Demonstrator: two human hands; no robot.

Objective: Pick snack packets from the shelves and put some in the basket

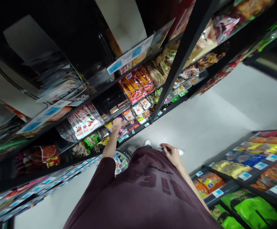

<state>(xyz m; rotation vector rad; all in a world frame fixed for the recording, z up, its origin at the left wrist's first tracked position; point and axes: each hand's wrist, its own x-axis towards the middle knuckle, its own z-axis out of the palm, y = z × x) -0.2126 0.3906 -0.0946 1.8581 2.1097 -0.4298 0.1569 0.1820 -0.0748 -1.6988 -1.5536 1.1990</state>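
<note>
My left hand reaches into a low shelf of small snack packs. Its fingers are bent and closed at a purple snack packet, though the fingertips are partly hidden. Beside it lie orange-and-white snack packets and yellow packets. My right hand hangs by my right side above the floor, fingers loosely bent and apart, holding nothing. A grey shopping basket with some packs inside is partly hidden by my dark shirt, below my left forearm.
A black shelf post slants past the packed snack shelves. Red-and-orange sausage packs lie above my left hand. Clear price-label strips stick out from the shelf edges. Another shelf with green bags stands right, across the pale floor.
</note>
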